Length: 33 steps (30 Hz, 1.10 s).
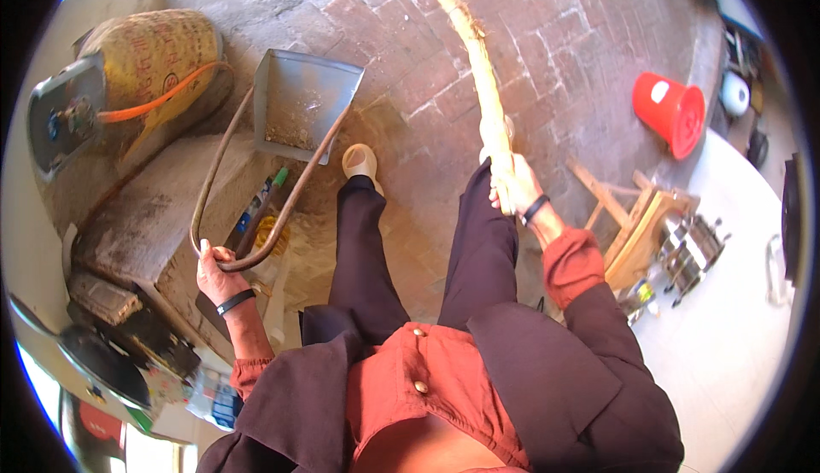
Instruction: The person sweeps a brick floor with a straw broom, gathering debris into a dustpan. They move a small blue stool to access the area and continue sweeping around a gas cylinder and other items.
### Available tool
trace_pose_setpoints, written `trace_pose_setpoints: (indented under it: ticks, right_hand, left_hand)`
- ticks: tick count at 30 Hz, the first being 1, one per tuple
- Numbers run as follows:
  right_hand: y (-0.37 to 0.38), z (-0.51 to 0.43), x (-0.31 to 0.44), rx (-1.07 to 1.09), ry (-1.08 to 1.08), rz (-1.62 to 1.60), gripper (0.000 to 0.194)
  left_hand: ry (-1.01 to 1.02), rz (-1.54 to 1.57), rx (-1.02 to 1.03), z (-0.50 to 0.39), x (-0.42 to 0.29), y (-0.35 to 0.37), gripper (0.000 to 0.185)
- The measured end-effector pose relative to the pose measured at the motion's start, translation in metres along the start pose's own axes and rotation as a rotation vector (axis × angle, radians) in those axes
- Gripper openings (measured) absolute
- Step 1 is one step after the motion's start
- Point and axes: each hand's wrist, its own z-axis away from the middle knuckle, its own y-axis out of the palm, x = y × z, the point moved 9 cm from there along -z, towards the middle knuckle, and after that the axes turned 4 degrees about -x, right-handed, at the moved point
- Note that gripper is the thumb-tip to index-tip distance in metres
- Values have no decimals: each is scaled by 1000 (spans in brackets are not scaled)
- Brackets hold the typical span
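Observation:
My left hand [221, 278] is closed around the bend of a long U-shaped metal handle [282, 229]. This handle runs forward to a grey metal dustpan [301, 101], which has dusty brown debris [295, 117] in it. In my right hand [524, 185] is the lower end of a pale, stick-like straw broom [487, 89]. It points away from me over the floor, with frayed fibres near its far end. Broom and dustpan are apart, the dustpan being on the left.
A concrete ledge [154, 197] runs along the left, near a gas cylinder in a yellow woven cover [154, 57] with an orange hose [160, 98]. Right are a red bucket [669, 111], a wooden stool [640, 236] and a white table [724, 351] bearing a steel pot [692, 249]. Brick floor [410, 44] lies ahead.

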Motion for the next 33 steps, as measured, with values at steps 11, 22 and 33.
trace_pose_setpoints:
  ticks: [11, 22, 33]
  right_hand:
    - [-63, -83, 15, 384, -449, 1772, 50]
    - [19, -181, -50, 528, -211, 1919, 52]
    - [5, -114, 117, 594, -959, 2272, 53]
  left_hand:
    - [-188, 478, -626, 237, 22, -86, 33]
    - [-412, 618, -1187, 453, 121, -138, 30]
    - [-535, 722, -1478, 578, 264, -149, 31]
